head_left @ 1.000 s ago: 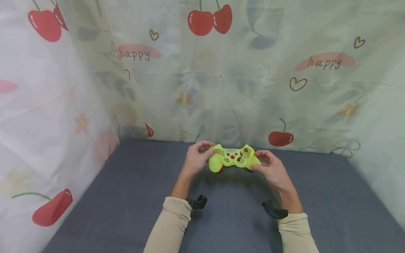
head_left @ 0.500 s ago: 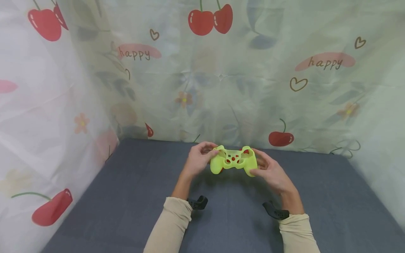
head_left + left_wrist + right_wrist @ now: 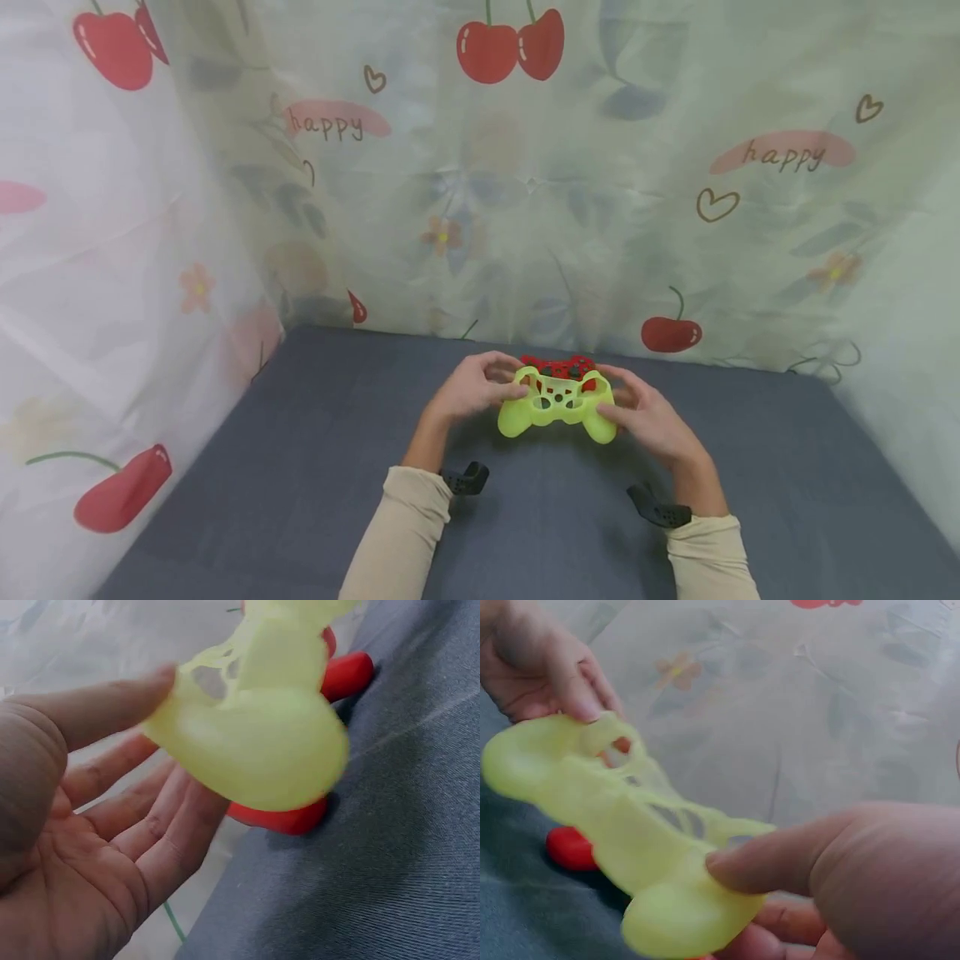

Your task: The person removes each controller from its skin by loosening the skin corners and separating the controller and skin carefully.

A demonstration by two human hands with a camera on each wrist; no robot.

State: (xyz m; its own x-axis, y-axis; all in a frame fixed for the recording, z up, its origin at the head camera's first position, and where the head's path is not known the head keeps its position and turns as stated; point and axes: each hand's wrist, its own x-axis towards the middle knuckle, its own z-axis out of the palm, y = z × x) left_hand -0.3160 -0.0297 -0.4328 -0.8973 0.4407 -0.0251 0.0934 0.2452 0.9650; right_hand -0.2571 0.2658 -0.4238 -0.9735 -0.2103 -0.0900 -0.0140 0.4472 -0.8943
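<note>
A yellow-green game controller cover, thin and full of cut-outs, is stretched between my two hands in the head view. My left hand pinches its left side, thumb on the front face. On the opposite side my right hand grips it, thumb pressed on the cover near the right handle. Behind the cover lies a red game controller, partly hidden by it; one of its red handles shows against the cloth in the left wrist view. Cover and controller look apart.
A dark grey cloth covers the tabletop. Curtains printed with cherries hang at the back and sides, the back one just beyond the controller. A black wrist mount sits on the left forearm, and another on the right.
The cover has moved down in the head view, towards me. More of the red controller now shows above and behind it. Both hands moved with the cover and still hold it.
</note>
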